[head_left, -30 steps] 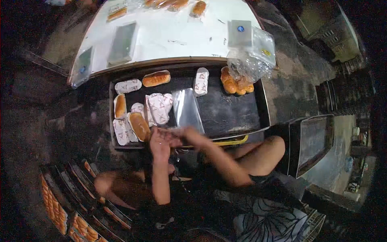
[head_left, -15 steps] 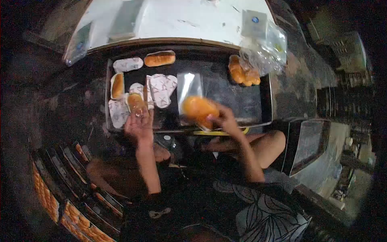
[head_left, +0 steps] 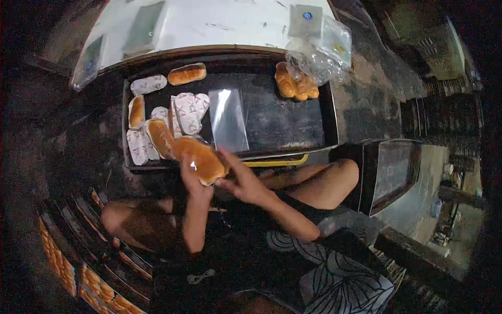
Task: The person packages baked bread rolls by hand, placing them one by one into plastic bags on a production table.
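Head view: one glossy large bun [head_left: 201,159], located above the near edge of the tray [head_left: 285,123]. Left hand [head_left: 195,184], from where I stood: cupped against it, fingers partly hidden. Right hand [head_left: 247,184]: part-open at its end, firmness of hold not determinable. Risks, judged: uneven support could have tipped it out; a hard squeeze could have dented it; crowding could have scuffed the adjacent roll [head_left: 161,138]. Markings: paper wrappers [head_left: 188,112], reddish print, illegible; clear packet [head_left: 304,27], round blue label, unreadable.

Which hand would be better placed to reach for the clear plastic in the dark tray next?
Probably the right hand: it is nearer the clear plastic, while the left hand supports the large bun.
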`<state>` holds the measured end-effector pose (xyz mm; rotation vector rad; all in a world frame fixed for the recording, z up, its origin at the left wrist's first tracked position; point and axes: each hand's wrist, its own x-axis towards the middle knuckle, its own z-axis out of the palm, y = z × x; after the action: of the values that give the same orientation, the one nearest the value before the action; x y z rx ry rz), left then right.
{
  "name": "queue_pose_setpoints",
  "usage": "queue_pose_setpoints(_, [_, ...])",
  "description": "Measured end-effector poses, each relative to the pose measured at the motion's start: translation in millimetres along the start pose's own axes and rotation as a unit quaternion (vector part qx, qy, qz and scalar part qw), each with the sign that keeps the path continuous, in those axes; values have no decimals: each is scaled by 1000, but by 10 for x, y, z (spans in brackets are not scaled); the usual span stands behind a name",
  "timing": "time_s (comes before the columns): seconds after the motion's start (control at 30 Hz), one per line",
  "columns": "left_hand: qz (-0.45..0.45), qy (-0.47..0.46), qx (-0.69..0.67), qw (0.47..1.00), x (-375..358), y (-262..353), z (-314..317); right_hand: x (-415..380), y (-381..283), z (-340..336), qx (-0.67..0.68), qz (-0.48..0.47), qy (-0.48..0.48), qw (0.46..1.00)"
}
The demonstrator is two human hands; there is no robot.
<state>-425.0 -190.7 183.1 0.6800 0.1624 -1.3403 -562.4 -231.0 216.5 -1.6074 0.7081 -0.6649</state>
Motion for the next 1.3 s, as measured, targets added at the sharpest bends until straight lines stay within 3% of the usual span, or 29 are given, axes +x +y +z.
queue_pose_setpoints(0.03, [-35, 21, 111, 993, -13, -126, -81, 56, 109, -36, -99, -45, 46, 993])
queue_pose_setpoints(0.1, [-70, 39, 226, 971, -101, -313, -126, 271, 267, -201, -148, 109, 25, 983])
queue_pose_setpoints(0.13, [-61, -20, 379, 923, -104, -384, -94, 485, 373, -340, -118, 43, 142, 982])
queue_pose_setpoints(0.17, [-51, -76, 521, 849, -76, -419, -101, 757, 269, -554, -162, 41, 147, 975])
queue_pose_setpoints(0.2, [-51, -78, 522, 848, 28, -431, -151, 1017, -46, -698, -162, -10, 198, 967])
queue_pose_setpoints(0.23, [38, -91, 807, 582, 208, -466, -224, 1231, -373, -823, -160, -58, 246, 954])
queue_pose_setpoints(0.3, [320, -143, 915, 201, 519, -467, -730, 1431, -528, -748, -189, -210, 269, 921])
queue_pose_setpoints(0.33, [53, -192, 951, 237, 590, -419, -802, 1487, -430, -703, -238, -286, 278, 885])
queue_pose_setpoints(0.37, [121, -161, 929, 312, 621, -359, -865, 1343, -276, -642, -208, -245, 230, 919])
queue_pose_setpoints(0.4, [113, -136, 931, 320, 658, -352, -938, 1042, -52, -486, -177, -199, 180, 947])
queue_pose_setpoints(0.43, [98, -112, 934, 325, 529, -229, -672, 677, 321, -388, -138, 31, 59, 988])
queue_pose_setpoints(0.5, [40, -150, 943, 293, 541, -71, -544, -50, 716, -118, -107, 131, -57, 984])
queue_pose_setpoints(0.53, [-18, -187, 947, 260, 578, -38, -523, -233, 746, -67, -81, 88, -67, 991])
queue_pose_setpoints(0.57, [27, -152, 931, 332, 572, -69, -558, -405, 743, -21, -55, 45, -79, 994])
queue_pose_setpoints(0.6, [18, -161, 931, 327, 583, -114, -655, -489, 643, 11, -61, 126, -130, 982])
queue_pose_setpoints(0.67, [237, -200, 911, 271, 691, -174, -887, -596, 648, 50, -60, 208, -172, 961])
queue_pose_setpoints(0.7, [99, -197, 933, 286, 764, -158, -972, -590, 751, 57, -60, 183, -97, 976])
queue_pose_setpoints(0.73, [98, -202, 934, 279, 758, -130, -929, -585, 802, 72, -59, 157, -22, 986])
queue_pose_setpoints(0.8, [12, -211, 963, 170, 681, -22, -611, -605, 781, 22, -37, 193, -27, 980])
queue_pose_setpoints(0.83, [11, -213, 963, 167, 632, 23, -518, -642, 756, 4, -42, 208, -55, 976])
queue_pose_setpoints(0.9, [55, -223, 938, 259, 548, 113, -333, -657, 671, -33, -45, 225, -81, 970])
queue_pose_setpoints(0.93, [53, -226, 938, 256, 447, 121, -164, -613, 598, -31, -63, 218, -67, 972])
queue_pose_setpoints(1.0, [43, -200, 875, 439, 180, 37, 111, -550, 627, 84, -73, 212, -51, 973])
queue_pose_setpoints(1.07, [30, -178, 859, 479, 126, -129, 154, -374, 716, 133, -77, 170, 169, 968])
queue_pose_setpoints(1.13, [152, -169, 762, 607, 41, -246, 305, -316, 512, -66, -32, 172, 163, 971])
queue_pose_setpoints(1.2, [210, -153, 747, 612, 27, -368, 391, -179, 278, -347, 239, 353, -3, 904])
queue_pose_setpoints(1.23, [216, -140, 743, 618, -66, -437, 507, -94, 509, -408, 378, 352, 27, 856])
queue_pose_setpoints(1.27, [219, -127, 739, 624, -136, -484, 556, -5, 517, -467, 379, 355, 31, 854])
queue_pose_setpoints(1.3, [248, -158, 736, 610, -103, -552, 430, 102, 520, -487, 430, 265, 124, 854])
